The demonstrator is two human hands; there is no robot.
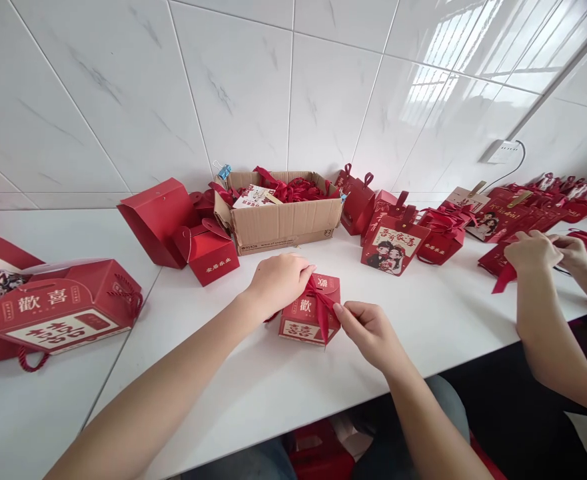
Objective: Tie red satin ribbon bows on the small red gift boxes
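A small red gift box with gold characters sits on the white table in front of me. A red ribbon runs over its top. My left hand is closed at the box's upper left, pinching the ribbon. On the box's right side my right hand pinches the ribbon's hanging end between thumb and fingers.
A cardboard carton of red ribbons stands behind the box. Red gift boxes line the back right; larger red boxes lie at the left. Another person's hands work with a red ribbon at the right. A wall socket is behind.
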